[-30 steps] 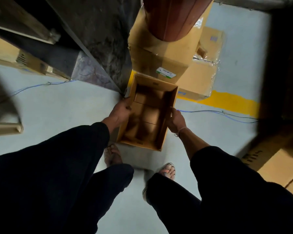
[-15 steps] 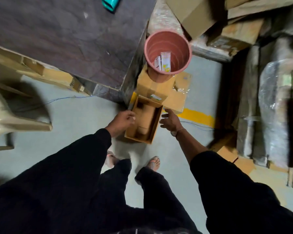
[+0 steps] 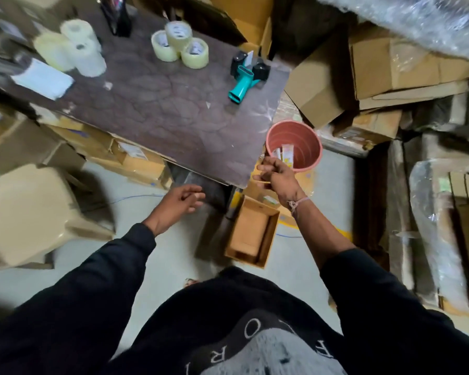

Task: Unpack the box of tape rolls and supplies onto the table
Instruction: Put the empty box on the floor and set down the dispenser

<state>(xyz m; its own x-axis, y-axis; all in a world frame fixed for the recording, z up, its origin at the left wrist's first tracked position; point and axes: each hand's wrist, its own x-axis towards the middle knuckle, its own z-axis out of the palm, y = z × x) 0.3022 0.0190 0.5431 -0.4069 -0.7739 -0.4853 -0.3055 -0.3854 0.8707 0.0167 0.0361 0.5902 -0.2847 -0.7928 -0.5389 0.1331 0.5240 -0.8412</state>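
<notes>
The open cardboard box [image 3: 251, 236] stands on the floor by the table's near corner, and its inside looks empty. On the dark brown table [image 3: 173, 115] lie three clear tape rolls [image 3: 179, 45], several white rolls [image 3: 73, 47], a teal tape dispenser [image 3: 245, 77] and a white paper pad [image 3: 42, 78]. My left hand [image 3: 179, 203] hovers below the table edge, left of the box, fingers loosely apart and holding nothing. My right hand [image 3: 278, 175] is raised at the table corner beside the bucket, fingers curled in with nothing visible in them.
A red plastic bucket [image 3: 306, 138] with small packets inside stands on cartons right of the table corner. Stacked cardboard boxes [image 3: 368, 77] and plastic-wrapped bundles [image 3: 439, 239] crowd the right side. A beige plastic chair [image 3: 30, 212] is on the left. Cartons sit under the table.
Both hands let go of the box, which stays on the floor. I have straightened up, so the view rose and the tabletop with the tape rolls came into sight.
</notes>
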